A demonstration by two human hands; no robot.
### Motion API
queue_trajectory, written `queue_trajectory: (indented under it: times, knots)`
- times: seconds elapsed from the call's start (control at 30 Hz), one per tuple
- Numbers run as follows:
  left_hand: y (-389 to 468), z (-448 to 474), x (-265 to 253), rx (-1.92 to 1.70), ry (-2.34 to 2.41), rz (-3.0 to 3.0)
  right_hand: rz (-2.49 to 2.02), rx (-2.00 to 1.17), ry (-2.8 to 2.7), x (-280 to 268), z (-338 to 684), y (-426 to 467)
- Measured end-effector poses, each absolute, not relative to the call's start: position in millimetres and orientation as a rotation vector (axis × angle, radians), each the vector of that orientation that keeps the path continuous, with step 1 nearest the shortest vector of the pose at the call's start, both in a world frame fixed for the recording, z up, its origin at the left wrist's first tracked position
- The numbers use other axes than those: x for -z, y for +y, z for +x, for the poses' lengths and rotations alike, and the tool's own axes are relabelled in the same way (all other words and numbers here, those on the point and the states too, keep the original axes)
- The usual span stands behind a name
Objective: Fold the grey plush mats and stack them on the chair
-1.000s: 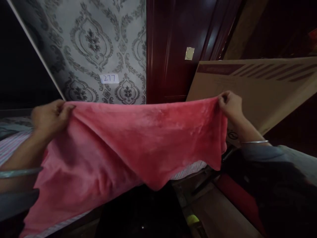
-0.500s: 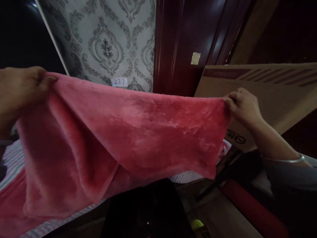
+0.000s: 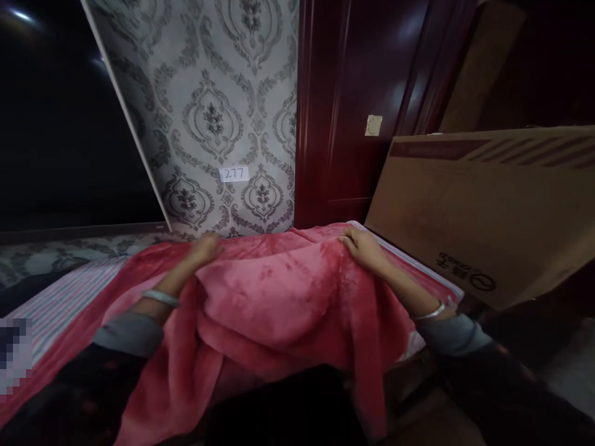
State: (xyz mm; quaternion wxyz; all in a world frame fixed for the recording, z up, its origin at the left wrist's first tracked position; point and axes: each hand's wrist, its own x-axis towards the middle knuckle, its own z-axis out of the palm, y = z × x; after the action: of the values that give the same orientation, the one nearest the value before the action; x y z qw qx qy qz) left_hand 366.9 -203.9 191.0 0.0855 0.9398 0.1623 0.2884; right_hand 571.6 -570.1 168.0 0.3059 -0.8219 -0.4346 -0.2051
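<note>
A plush pink-red blanket (image 3: pixel 274 297) lies in loose folds over a surface with a striped cloth (image 3: pixel 69 294), its near side hanging over the front edge. Its upper fold is gripped by my left hand (image 3: pixel 207 251), which is somewhat blurred, with the fingers curled at the fabric. Farther right, my right hand (image 3: pixel 365 248) pinches the same fold between thumb and fingers. Between the two hands the fabric sags slightly. More of the blanket spreads flat behind the fold, toward the wall.
A large cardboard box (image 3: pixel 478 210) leans on the right beside a dark red door (image 3: pixel 348 111). At the left is a black screen (image 3: pixel 69 124). A paper label reading 277 (image 3: pixel 234 174) is stuck on the patterned wallpaper (image 3: pixel 214 118).
Both hands have come down and closer together, bringing the blanket from a raised, stretched position onto the surface. The view has shifted, showing more of the wall and screen.
</note>
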Motion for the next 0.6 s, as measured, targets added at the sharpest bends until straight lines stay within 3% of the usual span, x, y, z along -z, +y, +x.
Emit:
queue_trajectory:
  times: [0.2,0.6]
  knots:
    - [-320.4,438.8,-144.5,-0.542,-0.354,2.572,-2.054,0.475,-1.262,-170.0,549.2,-570.1]
    - [-332.1,406.2,-139.0,-0.553,-0.047,2.567,-1.775,0.258,-1.011,-103.5,532.0,-593.7]
